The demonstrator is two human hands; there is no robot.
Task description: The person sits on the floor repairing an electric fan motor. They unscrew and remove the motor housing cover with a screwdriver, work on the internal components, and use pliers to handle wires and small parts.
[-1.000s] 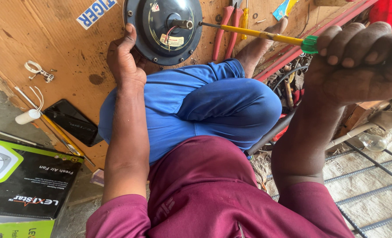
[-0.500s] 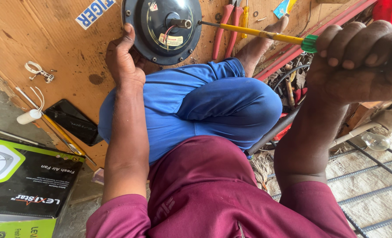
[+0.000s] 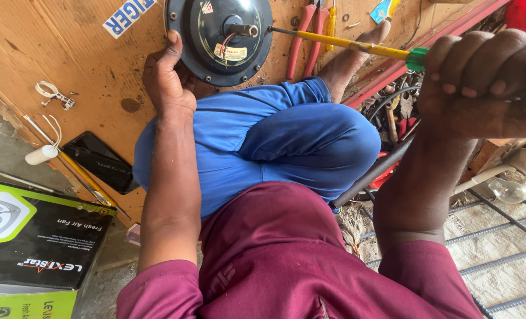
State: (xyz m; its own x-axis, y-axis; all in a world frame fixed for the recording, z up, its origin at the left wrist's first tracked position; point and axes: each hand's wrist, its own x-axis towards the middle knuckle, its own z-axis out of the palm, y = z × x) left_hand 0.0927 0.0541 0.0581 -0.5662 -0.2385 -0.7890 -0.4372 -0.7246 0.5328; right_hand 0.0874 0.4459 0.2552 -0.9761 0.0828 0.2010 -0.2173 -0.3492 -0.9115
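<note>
**Screwdriver on the rim of the black motor housing, both hands engaged**

Right hand (image 3: 481, 82) is gripping a screwdriver (image 3: 357, 47) by its green handle end, fingers curled fully closed around it, fingertips showing along the top of the fist. Yellow shaft is running left from the fist, bare metal tip touching the right edge of the round black motor housing (image 3: 218, 38), just beside one of the rim screws. Can't tell if the tip is seated in a screw head.

Left hand (image 3: 168, 80) is bracing the housing on its lower-left rim: thumb lying up along the edge, other fingers hidden behind or under the housing, so can't tell how tightly they're closed. Not a full wrap, more of a steadying hold.

Housing is lying flat on a brown cardboard sheet (image 3: 68, 59), stub shaft in the centre, yellow label below it, partly cut off by the top of the frame.

Around it:
- Person is sitting with a bent knee in blue trousers (image 3: 286, 139) between the arms.
- Red-handled pliers (image 3: 307, 38) are lying on the cardboard just right of the housing, under the screwdriver shaft.
- Black phone (image 3: 100, 162) is resting at the cardboard's lower-left edge.
- Green-and-black fan box (image 3: 35, 248) is sitting at bottom left.
- Clear bulb (image 3: 508, 190) is lying at far right on a metal grid.
</note>
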